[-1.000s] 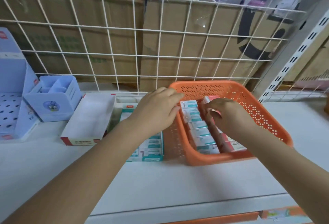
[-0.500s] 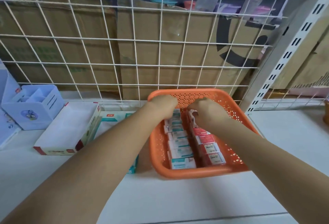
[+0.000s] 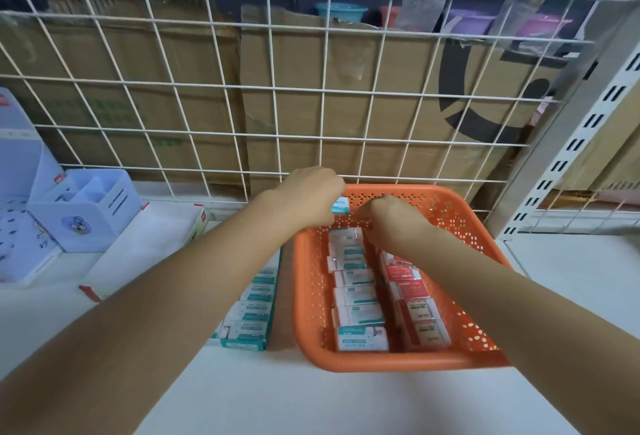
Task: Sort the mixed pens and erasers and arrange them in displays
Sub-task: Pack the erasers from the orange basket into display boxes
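Basket point(image 3: 398, 363), perforated orange plastic, w/ boxy erasers point(image 3: 356, 314)

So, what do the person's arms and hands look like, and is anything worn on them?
Both forearms are bare up to the frame edge; no sleeve shows. The left hand and right hand wear no gloves. No watch, bracelet or band shows at either wrist. The fingers are mostly hidden, so rings cannot be ruled out.
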